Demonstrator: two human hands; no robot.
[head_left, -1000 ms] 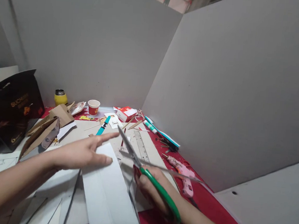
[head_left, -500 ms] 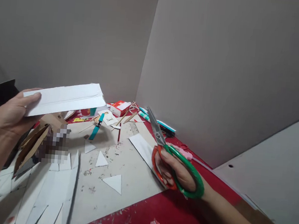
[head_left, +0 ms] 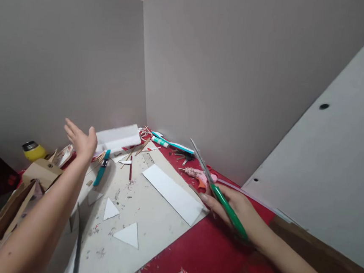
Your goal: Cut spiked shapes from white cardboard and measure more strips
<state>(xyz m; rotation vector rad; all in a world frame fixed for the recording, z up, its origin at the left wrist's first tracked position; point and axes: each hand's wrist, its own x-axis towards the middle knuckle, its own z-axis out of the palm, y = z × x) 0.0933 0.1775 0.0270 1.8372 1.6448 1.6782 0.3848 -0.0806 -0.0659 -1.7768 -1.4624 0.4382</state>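
My left hand [head_left: 82, 141] is open, thumb and fingers spread, at the back left of the work surface. Just right of it lies a white cardboard strip [head_left: 121, 136], blurred, near the back wall. My right hand [head_left: 235, 202] grips scissors with a green handle [head_left: 225, 204], blades pointing up and away. Below the right hand's blades, a second white strip [head_left: 173, 193] rests on the board. Two white triangles [head_left: 111, 209] lie toward the front, and a paler piece is partly in shadow near them.
A pink glue gun [head_left: 196, 174] lies on the red cloth [head_left: 171, 254] by the right wall. A teal cutter [head_left: 102, 167], a dark red pencil [head_left: 131, 170] and a ruler [head_left: 148, 159] lie on the board. A cardboard construction [head_left: 40, 173] and yellow jar [head_left: 34, 151] stand left.
My left hand has carried the white strip to the back and let go of it. My right hand has turned the scissors edge-on. The view has swung right.
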